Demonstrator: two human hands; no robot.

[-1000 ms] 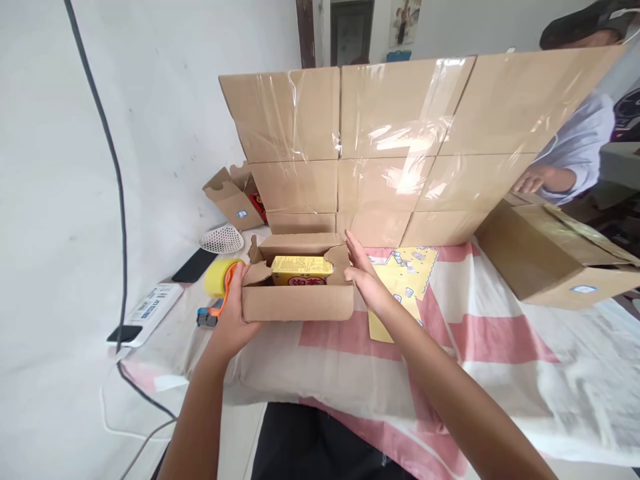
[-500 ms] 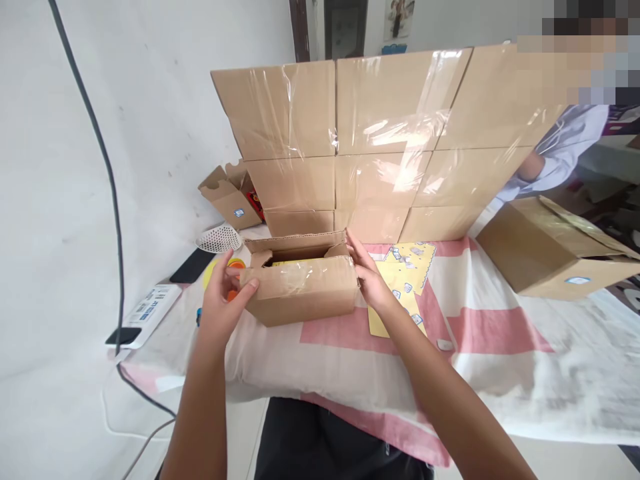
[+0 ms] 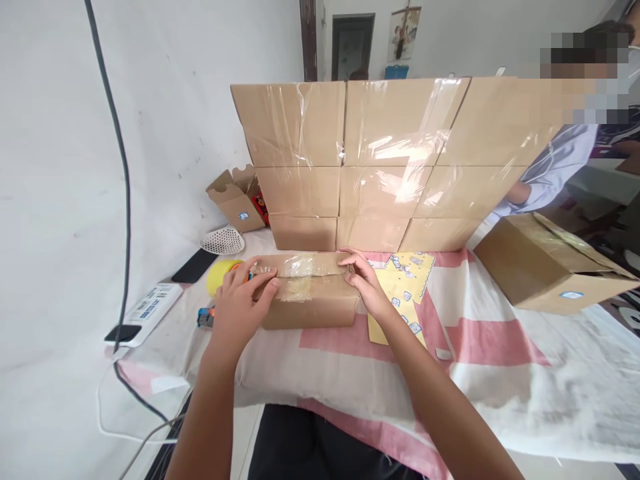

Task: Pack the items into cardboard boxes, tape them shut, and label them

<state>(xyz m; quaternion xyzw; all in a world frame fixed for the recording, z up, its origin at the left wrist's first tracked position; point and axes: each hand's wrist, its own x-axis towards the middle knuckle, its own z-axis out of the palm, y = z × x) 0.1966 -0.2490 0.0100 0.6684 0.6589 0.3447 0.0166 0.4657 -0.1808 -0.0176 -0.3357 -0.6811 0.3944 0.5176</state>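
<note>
Power strip (image 3: 145,308) and white mesh scoop (image 3: 222,241) far left on the table (image 3: 500,373), yellow tape dispenser (image 3: 220,280) just behind my left hand (image 3: 240,307). Left hand flat on the small cardboard box (image 3: 310,297), fingers pressing its closed top flap at the left end. My right hand (image 3: 367,287) presses the right end, fingers spread, not gripping. Box sits before the stacked cartons (image 3: 380,153). Yellow sticker sheet (image 3: 400,293) right, another carton (image 3: 545,267) beyond.

White wall (image 3: 60,133), dark doorway (image 3: 353,47), pink-striped cloth-covered table (image 3: 500,347).
</note>
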